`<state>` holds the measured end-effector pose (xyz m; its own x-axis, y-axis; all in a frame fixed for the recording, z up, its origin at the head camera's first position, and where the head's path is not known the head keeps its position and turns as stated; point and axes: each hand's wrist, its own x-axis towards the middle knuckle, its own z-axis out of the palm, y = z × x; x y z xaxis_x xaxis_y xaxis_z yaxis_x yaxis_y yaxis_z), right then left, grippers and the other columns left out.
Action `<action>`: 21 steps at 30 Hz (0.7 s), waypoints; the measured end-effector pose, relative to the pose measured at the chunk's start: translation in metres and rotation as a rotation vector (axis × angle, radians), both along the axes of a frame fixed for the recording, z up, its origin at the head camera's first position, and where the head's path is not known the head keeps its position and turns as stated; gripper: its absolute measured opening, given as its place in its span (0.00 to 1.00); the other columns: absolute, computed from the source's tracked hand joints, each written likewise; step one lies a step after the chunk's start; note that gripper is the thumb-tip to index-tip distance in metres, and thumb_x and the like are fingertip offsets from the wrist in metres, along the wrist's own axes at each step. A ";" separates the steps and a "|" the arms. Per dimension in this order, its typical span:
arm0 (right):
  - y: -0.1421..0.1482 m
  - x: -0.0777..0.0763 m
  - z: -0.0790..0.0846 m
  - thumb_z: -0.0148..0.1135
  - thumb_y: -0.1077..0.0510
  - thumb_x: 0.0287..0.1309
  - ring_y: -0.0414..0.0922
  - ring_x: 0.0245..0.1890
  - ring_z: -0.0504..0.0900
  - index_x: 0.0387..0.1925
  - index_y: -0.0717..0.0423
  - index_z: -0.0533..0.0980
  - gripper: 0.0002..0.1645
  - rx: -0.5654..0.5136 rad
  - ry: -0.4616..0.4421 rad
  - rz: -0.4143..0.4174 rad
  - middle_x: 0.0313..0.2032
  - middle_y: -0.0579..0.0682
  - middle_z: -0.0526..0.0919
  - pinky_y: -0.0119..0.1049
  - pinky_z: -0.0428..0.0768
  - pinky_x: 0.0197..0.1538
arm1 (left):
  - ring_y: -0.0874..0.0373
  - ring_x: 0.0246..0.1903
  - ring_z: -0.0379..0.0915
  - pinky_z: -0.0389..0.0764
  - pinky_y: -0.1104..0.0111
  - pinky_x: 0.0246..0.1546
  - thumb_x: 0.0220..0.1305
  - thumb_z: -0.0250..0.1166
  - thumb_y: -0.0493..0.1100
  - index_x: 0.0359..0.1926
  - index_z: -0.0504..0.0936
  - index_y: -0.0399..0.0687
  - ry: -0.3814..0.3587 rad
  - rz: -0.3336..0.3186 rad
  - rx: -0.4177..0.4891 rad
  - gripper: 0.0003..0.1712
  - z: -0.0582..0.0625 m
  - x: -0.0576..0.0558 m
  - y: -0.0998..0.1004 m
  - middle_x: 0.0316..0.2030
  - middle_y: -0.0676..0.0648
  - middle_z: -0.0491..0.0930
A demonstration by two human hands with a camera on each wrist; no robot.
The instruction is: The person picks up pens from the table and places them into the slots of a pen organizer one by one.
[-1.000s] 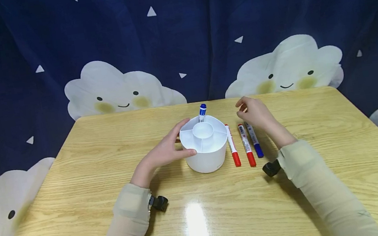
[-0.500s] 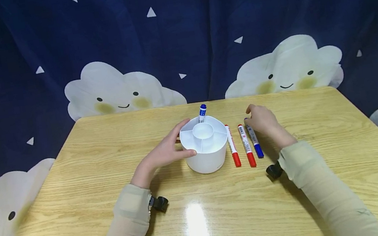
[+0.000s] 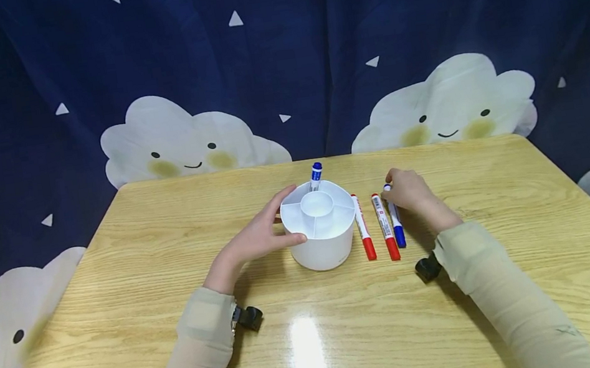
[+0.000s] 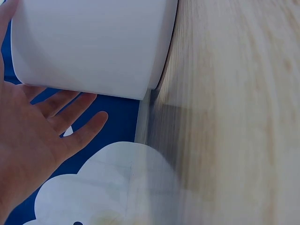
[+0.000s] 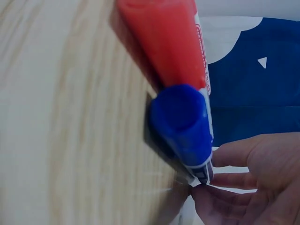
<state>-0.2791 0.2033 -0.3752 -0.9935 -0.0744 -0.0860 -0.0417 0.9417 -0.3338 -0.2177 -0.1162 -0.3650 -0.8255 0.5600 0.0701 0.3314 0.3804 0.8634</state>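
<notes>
A round white desk organizer (image 3: 323, 254) with several compartments stands on the table. My left hand (image 3: 263, 233) holds it from the left, thumb at the near rim and fingers round the far side. In the left wrist view, the organizer's smooth wall (image 4: 89, 47) is beside the spread fingers of the left hand (image 4: 37, 131). One blue-capped marker (image 3: 316, 176) stands in its back compartment. My right hand (image 3: 410, 190) pinches the far end of a blue marker (image 3: 398, 229) lying on the table. Its blue cap (image 5: 182, 122) points toward the right wrist camera.
Two red markers lie between the organizer and the blue one: one red marker (image 3: 365, 234) close by the organizer, the other red marker (image 3: 385, 228) right beside the blue marker. Behind the wooden table (image 3: 123, 334) hangs a dark blue curtain (image 3: 288, 53) with clouds.
My right hand has come down and to the right onto the blue marker, which has turned slightly and shifted toward the red one. The left hand and organizer stay put.
</notes>
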 end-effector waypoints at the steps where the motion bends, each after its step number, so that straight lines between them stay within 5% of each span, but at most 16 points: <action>1: 0.000 0.000 -0.001 0.54 0.56 0.53 0.55 0.38 0.74 0.48 0.71 0.69 0.25 -0.003 0.002 -0.001 0.44 0.68 0.76 0.47 0.74 0.42 | 0.50 0.54 0.65 0.68 0.50 0.54 0.48 0.70 0.53 0.70 0.45 0.62 -0.001 0.000 0.001 0.54 0.000 0.000 0.000 0.64 0.52 0.56; 10: -0.004 0.007 0.002 0.52 0.58 0.55 0.52 0.33 0.73 0.49 0.70 0.69 0.23 -0.052 0.044 0.010 0.37 0.64 0.77 0.41 0.73 0.34 | 0.48 0.54 0.65 0.68 0.50 0.54 0.48 0.70 0.52 0.70 0.45 0.58 0.007 -0.006 0.006 0.55 -0.001 0.000 0.000 0.64 0.51 0.56; 21: -0.012 0.018 0.021 0.53 0.59 0.54 0.50 0.30 0.74 0.49 0.66 0.70 0.21 -0.081 0.135 0.060 0.34 0.61 0.78 0.38 0.73 0.30 | 0.50 0.54 0.65 0.69 0.51 0.54 0.48 0.70 0.54 0.69 0.45 0.68 -0.005 0.003 0.004 0.53 -0.001 0.000 0.000 0.64 0.53 0.56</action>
<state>-0.2609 0.1909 -0.3547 -0.9892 -0.1354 0.0563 -0.1466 0.9065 -0.3958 -0.2177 -0.1166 -0.3658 -0.8275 0.5573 0.0679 0.3256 0.3779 0.8667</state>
